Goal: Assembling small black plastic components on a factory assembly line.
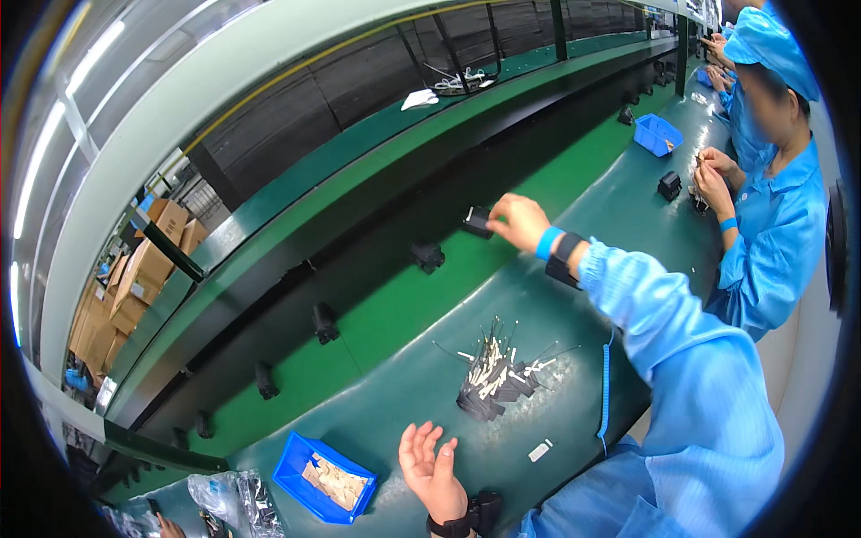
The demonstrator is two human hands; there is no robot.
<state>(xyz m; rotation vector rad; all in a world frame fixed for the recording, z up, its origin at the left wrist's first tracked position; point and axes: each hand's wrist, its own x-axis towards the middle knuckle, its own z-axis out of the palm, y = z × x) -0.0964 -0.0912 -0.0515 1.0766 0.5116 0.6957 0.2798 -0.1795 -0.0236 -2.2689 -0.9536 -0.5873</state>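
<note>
Over the green conveyor belt (386, 359), my right hand (520, 222) is stretched out, its fingers pinching the edge of a small black plastic part (476, 221) with a pale strip on it. My left hand (430, 468) hovers near the front of the dark green bench, empty, with its fingers apart and slightly curled. Between the hands lies a heap of short black cables with white ends (491, 381). A small white rectangular piece (540, 450) rests on the bench to the right of my left hand.
Several black parts (325, 323) stand along the belt. Left of my left hand is a blue bin (291, 475) holding beige pieces; clear plastic bags (220, 498) lie beyond it. A blue coiled cord (604, 386) hangs by the bench edge. A co-worker (776, 215) works at the right.
</note>
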